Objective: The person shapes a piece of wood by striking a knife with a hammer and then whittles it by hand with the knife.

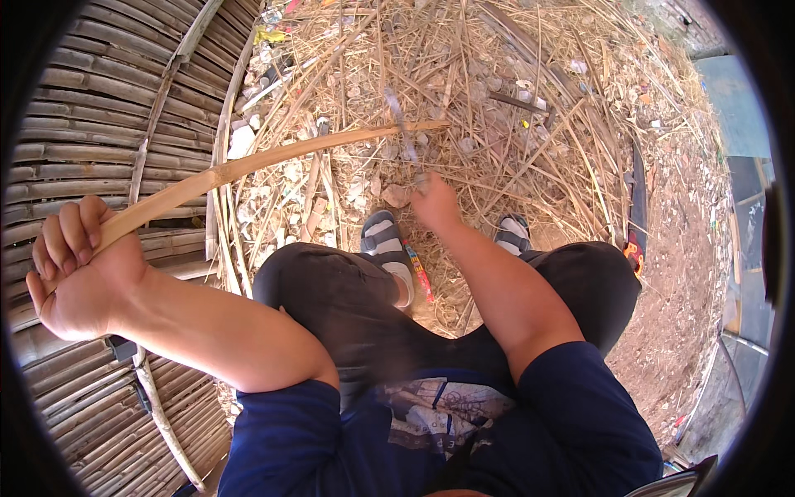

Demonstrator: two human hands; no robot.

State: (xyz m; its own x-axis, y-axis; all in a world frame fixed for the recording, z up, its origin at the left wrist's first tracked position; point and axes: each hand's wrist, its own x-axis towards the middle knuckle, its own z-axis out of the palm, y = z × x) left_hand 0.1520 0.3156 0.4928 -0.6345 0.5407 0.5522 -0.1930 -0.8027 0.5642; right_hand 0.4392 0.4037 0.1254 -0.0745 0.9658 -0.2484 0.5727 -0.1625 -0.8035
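Note:
My left hand (91, 269) is raised at the far left, fingers wrapped round one end of a long, slightly curved bamboo strip (273, 157). The strip slants up and to the right across the view, and its far end tapers beyond my feet. My right hand (435, 203) is closed in front of my knees on the grip of a knife, most of which the fingers hide. Its narrow blade (402, 124) is smeared by motion and crosses the strip near the far end. Whether the blade touches the bamboo I cannot tell.
A bamboo slat wall (91, 149) rises close on my left. Bamboo shavings (497, 157) and stones litter the ground round my sandalled feet (383, 236). On the right lies a tool with an orange and black handle (635, 255), beside bare earth (683, 273).

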